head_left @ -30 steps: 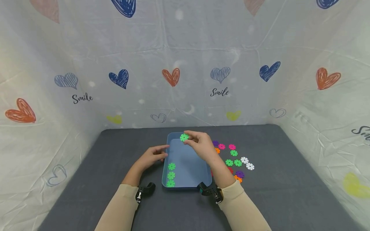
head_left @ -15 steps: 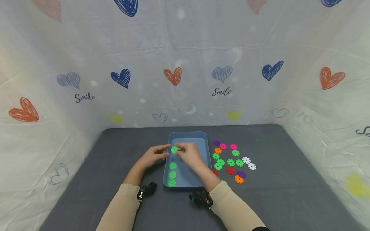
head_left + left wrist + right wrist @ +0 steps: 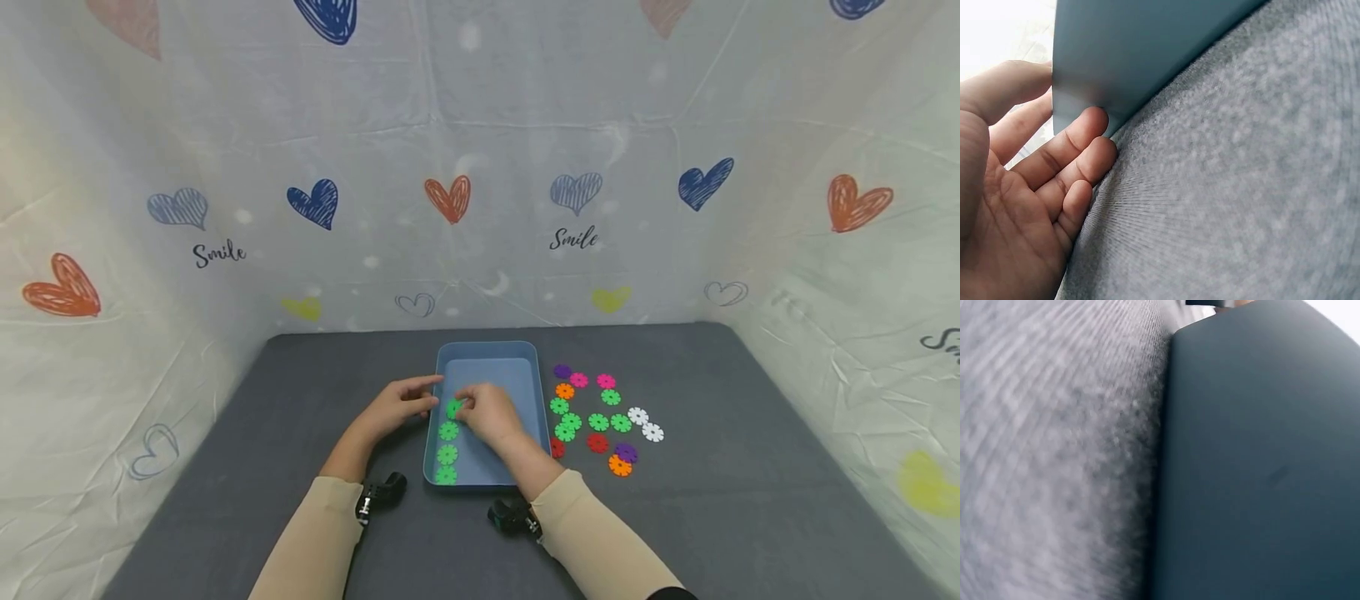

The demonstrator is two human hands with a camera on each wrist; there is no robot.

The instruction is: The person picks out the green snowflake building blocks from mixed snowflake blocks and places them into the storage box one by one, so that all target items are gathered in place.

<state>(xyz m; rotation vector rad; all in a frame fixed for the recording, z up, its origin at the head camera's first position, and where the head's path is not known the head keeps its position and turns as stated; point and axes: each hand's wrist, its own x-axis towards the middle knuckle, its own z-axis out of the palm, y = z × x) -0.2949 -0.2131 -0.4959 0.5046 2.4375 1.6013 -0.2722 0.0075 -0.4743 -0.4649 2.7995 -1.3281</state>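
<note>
Head view shows the right hand [image 3: 487, 414] pinching a green plastic flower-shaped disc [image 3: 453, 408] with curled fingers, low inside the shallow blue plastic tray [image 3: 535, 392], just past a row of three green discs [image 3: 447, 454] along its left wall. The left hand [image 3: 397, 402] rests relaxed and open-fingered against the tray's outer left wall, holding nothing. To do it well, I think the disc should go down flat, in line with the row, on the grey felt counter [image 3: 300, 392].
</note>
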